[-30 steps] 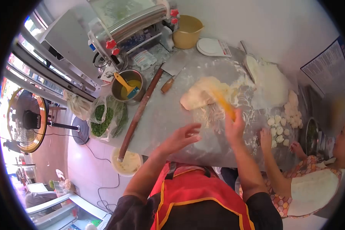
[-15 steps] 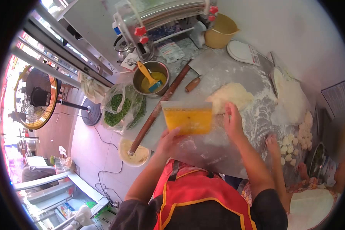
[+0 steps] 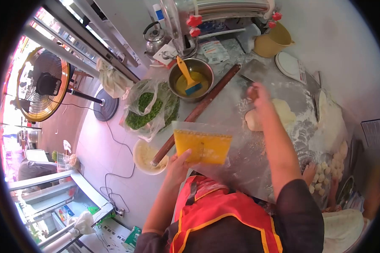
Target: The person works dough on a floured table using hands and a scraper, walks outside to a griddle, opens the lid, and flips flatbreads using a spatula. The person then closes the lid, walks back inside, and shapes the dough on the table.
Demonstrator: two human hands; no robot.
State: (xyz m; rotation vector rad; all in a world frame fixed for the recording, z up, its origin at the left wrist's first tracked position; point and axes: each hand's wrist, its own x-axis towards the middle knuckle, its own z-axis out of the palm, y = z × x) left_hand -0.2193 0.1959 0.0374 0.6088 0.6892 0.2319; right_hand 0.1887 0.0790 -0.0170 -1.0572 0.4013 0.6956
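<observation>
1. Flat yellow scraper [image 3: 202, 147] with a pale strip along its upper edge: I see it held up in front of the red cloth apron [image 3: 223, 202], near the close edge of the grey, flour-dusted surface [image 3: 223, 111].
2. Of the two hands, the left hand [image 3: 179, 166] is the one gripping the scraper, at its lower left corner, with the thumb lying against the yellow face.
3. I find the right hand [image 3: 261, 99] stretched far forward and blurred, at the brown wooden handle [image 3: 252, 93] of a tool with a flat grey blade [image 3: 256, 69]. I cannot tell whether its fingers are closed on that handle.
4. Smooth pale dough [image 3: 285, 114] lies on the surface, partly hidden from me by the right forearm.
5. To the left, I see a long brown wooden rolling pin [image 3: 202, 109] lying diagonally; its near end overlaps a round white bowl [image 3: 136, 156] in my view.
6. Beside the pin stands a round silver metal pot [image 3: 170, 84] of yellow liquid, with a yellow-handled, blue-bristled brush [image 3: 183, 67] leaning in it. Just beside is a clear plastic bag [image 3: 144, 131] of chopped greens [image 3: 145, 117].
7. At the right, another person's hand [image 3: 309, 173] is just beside small pale dough pieces [image 3: 321, 177].
</observation>
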